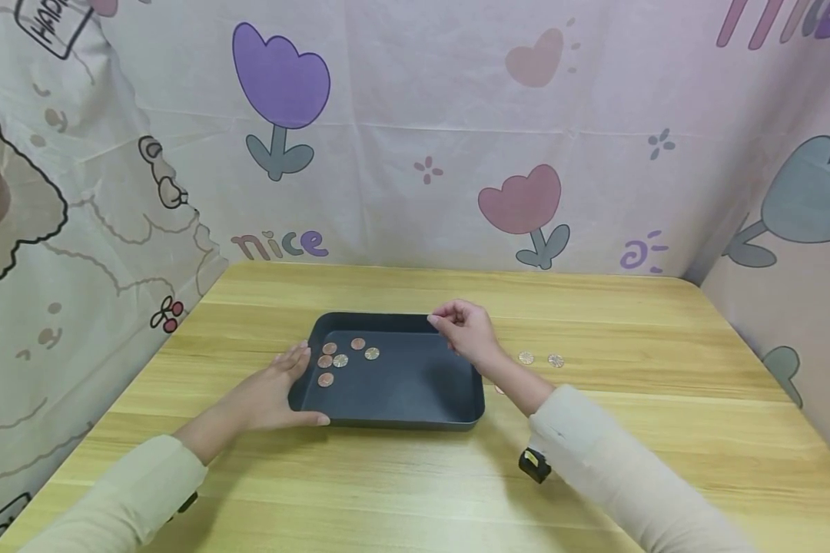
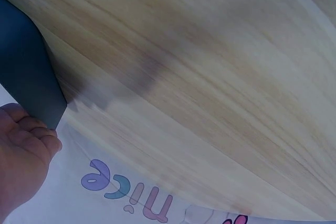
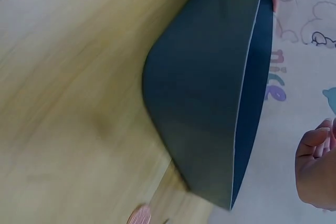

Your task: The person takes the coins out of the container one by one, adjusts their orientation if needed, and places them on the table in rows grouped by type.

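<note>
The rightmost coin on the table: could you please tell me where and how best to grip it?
Probably by its rim, thumb and fingertip pinching opposite edges from above: the rightmost coin lies flat on the table, apart from the neighbouring coin.

Readable text: multicoloured lowercase "nice" (image 1: pixel 280 244) low on the white printed fabric backdrop (image 1: pixel 394 84), visible upside down to the left wrist camera, plus black boxed "HA…" (image 1: pixel 54 23) top left, remainder clipped at the frame edge.

Soft light leaves pale glare on the table (image 1: pixel 387 478) in front of the tray (image 1: pixel 394 376) and shadow inside its right end.
</note>
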`<state>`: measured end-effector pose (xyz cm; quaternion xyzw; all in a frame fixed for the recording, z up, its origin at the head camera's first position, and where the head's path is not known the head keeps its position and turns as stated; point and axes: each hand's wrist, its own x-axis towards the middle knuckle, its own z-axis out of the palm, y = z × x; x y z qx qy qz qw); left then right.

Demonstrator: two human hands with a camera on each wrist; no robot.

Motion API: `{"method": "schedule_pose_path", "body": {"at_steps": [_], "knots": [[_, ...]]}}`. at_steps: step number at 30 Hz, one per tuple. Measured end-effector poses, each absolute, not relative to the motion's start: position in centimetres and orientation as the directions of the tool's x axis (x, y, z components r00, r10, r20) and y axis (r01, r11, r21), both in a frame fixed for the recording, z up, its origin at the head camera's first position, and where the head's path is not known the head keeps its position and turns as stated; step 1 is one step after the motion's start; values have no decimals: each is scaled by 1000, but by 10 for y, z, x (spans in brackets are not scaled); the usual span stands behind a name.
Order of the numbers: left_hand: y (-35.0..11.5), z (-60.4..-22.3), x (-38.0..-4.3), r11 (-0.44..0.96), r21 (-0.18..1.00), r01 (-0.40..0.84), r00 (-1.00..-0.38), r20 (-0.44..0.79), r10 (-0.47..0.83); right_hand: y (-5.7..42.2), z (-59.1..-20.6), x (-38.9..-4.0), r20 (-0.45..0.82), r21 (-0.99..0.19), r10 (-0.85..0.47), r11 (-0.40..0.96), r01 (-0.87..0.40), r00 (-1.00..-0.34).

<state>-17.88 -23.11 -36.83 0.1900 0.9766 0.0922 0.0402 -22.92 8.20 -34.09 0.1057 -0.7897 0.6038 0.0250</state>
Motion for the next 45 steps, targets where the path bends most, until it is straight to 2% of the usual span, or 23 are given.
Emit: {"method": "schedule_pose_path", "body": {"at_steps": [9,17,25,32,35,45], "knots": [[-232,-369,-179,907,202,369,-923,-39,384,43,-350,-241,177,-953,-142,225,-205,-974],[-233,-371,-180,913,196,359,-926,-45,374,11,-372,-250,99,-972,-138,200,-126,-985],[-233,-370,-180,908,206,366,-924,-36,380,-17,-385,-253,-22,-972,-98,233,-1,-995],[-233,-370,-179,907,208,367,-923,-36,382,-27,-394,-255,-166,-931,-72,341,132,-983],[-232,-370,-178,907,212,363,-924,-42,380,-27,-399,-257,-189,-903,-62,402,148,-980],[-232,-368,-178,909,211,360,-925,-43,377,-30,-400,-253,-34,-776,-73,631,-20,-997]]}}
